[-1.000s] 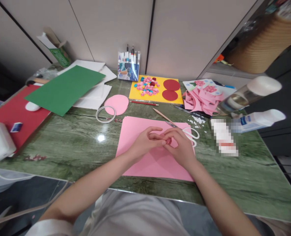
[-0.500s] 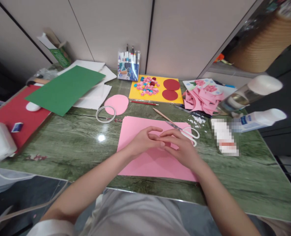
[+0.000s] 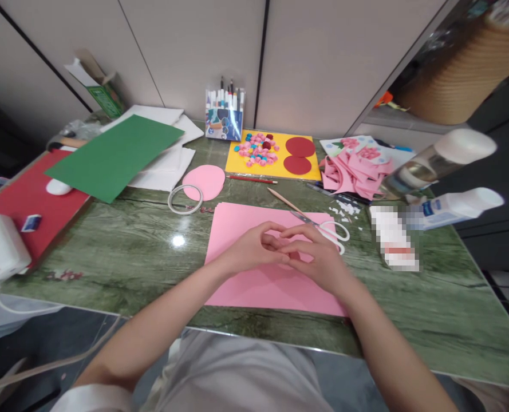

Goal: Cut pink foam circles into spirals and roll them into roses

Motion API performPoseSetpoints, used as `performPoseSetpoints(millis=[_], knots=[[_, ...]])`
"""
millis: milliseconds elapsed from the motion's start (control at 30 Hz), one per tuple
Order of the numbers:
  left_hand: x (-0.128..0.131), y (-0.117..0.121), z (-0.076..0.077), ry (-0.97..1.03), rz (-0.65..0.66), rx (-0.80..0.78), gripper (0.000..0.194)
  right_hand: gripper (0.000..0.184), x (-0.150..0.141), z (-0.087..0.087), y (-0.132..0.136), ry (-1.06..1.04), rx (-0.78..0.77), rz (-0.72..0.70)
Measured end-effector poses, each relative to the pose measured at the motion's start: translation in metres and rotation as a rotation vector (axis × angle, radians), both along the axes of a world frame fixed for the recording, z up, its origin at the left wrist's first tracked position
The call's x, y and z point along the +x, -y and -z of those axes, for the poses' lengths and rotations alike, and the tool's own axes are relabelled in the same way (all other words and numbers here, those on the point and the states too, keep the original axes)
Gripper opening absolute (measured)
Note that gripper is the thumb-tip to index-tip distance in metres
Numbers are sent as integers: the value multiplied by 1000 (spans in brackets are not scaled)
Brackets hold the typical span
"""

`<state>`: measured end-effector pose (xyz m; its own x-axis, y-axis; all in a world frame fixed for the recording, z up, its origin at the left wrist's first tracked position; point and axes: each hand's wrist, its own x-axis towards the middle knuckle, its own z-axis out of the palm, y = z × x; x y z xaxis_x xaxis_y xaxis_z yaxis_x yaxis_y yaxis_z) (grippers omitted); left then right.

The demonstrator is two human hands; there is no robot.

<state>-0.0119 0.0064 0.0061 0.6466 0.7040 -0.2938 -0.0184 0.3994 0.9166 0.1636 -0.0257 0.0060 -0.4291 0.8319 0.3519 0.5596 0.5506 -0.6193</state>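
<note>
My left hand point(image 3: 254, 247) and my right hand point(image 3: 316, 257) meet above a stack of pink paper sheets point(image 3: 245, 292). Their curled fingertips come together in the middle, and whatever lies between them is hidden or too small to make out. A darker pink patch shows between the fingers; whether it is paper or shadow I cannot tell. White-handled scissors point(image 3: 335, 230) lie just beyond my right hand, across the sheets' right edge. A plain wooden pencil point(image 3: 285, 200) lies behind the stack, its end near the scissors' blades.
Behind are a pink paper oval point(image 3: 209, 182), a tape ring point(image 3: 169, 200), a red pencil point(image 3: 254, 179) and a yellow sheet point(image 3: 280, 171) with small paper rolls and red circles. Pink scraps point(image 3: 351, 174) and bottles point(image 3: 460, 207) stand right; green paper point(image 3: 117, 154) and a white device point(image 3: 0, 246) left.
My hands stay over the pink sheets. Their fingers have shifted slightly against each other, and the left fingers curl a little more. Nothing else on the table has visibly moved.
</note>
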Motion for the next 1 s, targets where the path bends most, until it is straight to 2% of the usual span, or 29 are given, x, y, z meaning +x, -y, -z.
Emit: performPoseSetpoints(millis=[100,233,367,500,667,867,1000], knots=[[3,2,2,94,-39,-27,42,2,-2,-1,1,17,0,70],[6,5,6,201,-65,-100,44,10,-6,1,3,-25,-8,134],[10,9,7,221,-108,-145,45,18,-9,6,4,-65,-31,165],[11,10,9,205,-161,-188,48,18,-11,8,4,-72,-32,192],[5,6,11,230,-162,-233,49,11,-8,1,3,-81,-11,190],[0,0,14,249,-131,-256,50,18,-2,-1,1,-67,-46,124],[-1,-1,12,202,-92,-201,48,27,0,0,1,-8,-78,23]])
